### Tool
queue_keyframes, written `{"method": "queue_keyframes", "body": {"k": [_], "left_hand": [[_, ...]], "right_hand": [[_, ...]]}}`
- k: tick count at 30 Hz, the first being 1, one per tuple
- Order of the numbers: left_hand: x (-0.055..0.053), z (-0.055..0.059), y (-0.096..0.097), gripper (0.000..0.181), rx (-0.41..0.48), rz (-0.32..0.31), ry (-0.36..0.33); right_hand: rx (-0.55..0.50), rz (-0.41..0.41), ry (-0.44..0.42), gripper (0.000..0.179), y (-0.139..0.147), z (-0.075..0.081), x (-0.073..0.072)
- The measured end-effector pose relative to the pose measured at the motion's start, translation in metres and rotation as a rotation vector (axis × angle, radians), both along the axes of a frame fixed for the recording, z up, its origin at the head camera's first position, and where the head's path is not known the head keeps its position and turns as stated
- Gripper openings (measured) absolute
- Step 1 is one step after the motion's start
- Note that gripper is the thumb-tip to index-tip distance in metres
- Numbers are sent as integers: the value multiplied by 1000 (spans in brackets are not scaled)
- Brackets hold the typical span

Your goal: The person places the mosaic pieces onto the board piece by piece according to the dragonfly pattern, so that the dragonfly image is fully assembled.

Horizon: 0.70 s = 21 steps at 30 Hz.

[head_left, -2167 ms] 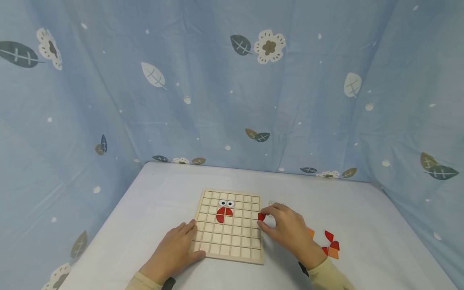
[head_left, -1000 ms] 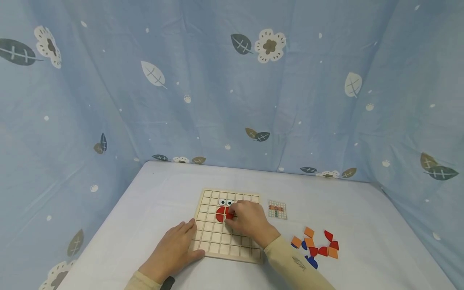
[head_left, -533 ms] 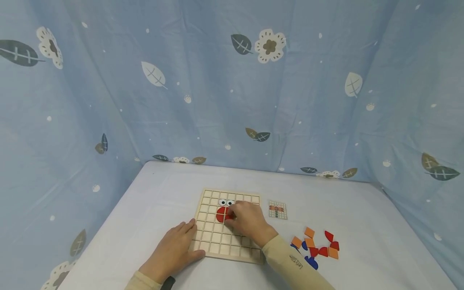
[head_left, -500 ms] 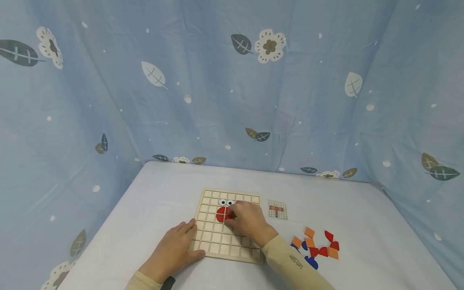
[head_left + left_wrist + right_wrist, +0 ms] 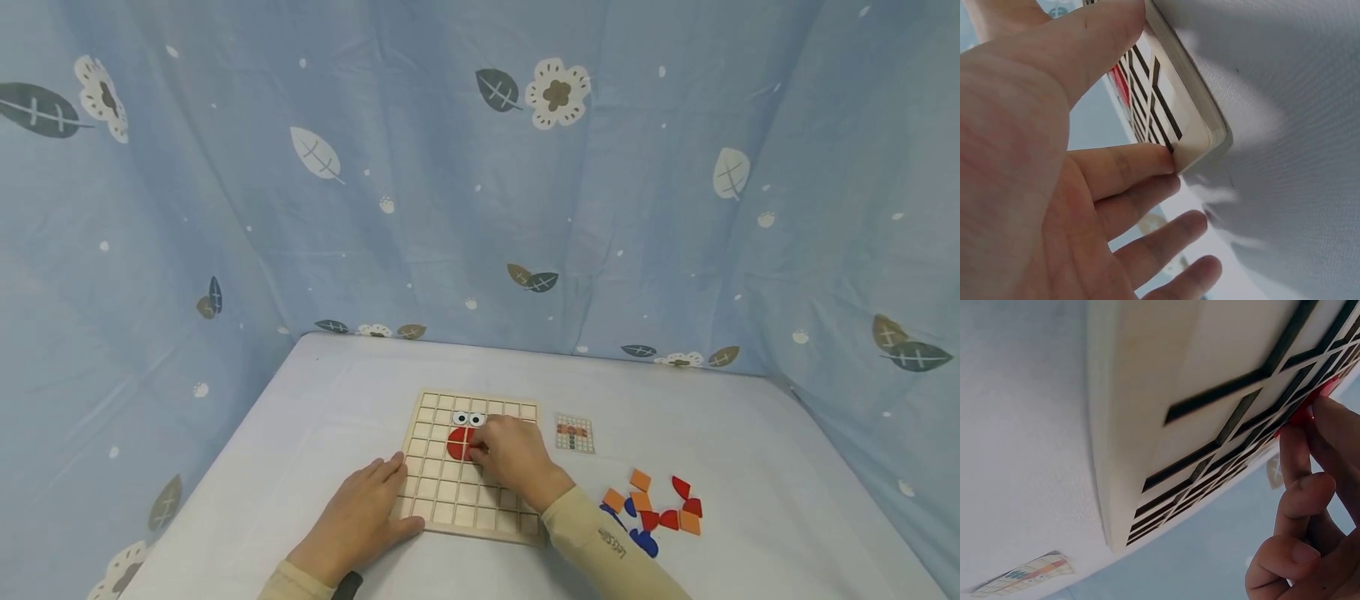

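A square wooden grid board [image 5: 427,489] lies flat on the white table [image 5: 780,500]. My left hand [image 5: 358,518] rests at its near left corner, thumb on the near edge and fingertips along the left side. In the left wrist view those fingers [image 5: 1141,159] are extended. Over the board's middle, my right hand [image 5: 516,458] pinches a red quarter-circle tile [image 5: 1302,414] between thumb and index finger, down at the grid. Red tiles [image 5: 457,444] sit just left of those fingertips, below two eye tiles [image 5: 461,418]. The right fingers hide part of the red group.
A small pattern card [image 5: 574,434] lies right of the board. Farther right are several loose tiles: orange squares [image 5: 640,480], red quarter-circles [image 5: 669,520] and blue rounded pieces [image 5: 645,543]. A blue patterned cloth [image 5: 420,250] hangs behind and beside the table.
From beyond the board's right edge, my right hand has carried the red tile left to the red group; over the last second it barely shifts. My left hand stays put.
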<state>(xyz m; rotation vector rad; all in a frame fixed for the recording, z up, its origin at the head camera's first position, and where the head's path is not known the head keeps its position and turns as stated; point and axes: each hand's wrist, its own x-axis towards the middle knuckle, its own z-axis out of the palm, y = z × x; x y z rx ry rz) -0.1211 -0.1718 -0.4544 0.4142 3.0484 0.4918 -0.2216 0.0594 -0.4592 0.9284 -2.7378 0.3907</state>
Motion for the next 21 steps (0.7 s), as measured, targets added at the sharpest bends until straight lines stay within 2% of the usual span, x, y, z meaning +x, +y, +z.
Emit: {"method": "queue_keyframes", "body": {"k": [9, 15, 21], "left_hand": [[-1, 0, 1, 83, -3, 1, 2], [-1, 1, 1, 82, 3, -1, 8], [-1, 0, 0, 82, 2, 0, 9]], "right_hand": [[53, -5, 55, 4, -2, 1, 1], [24, 37, 34, 6, 0, 1, 0], [48, 63, 22, 6, -1, -1, 1]]}}
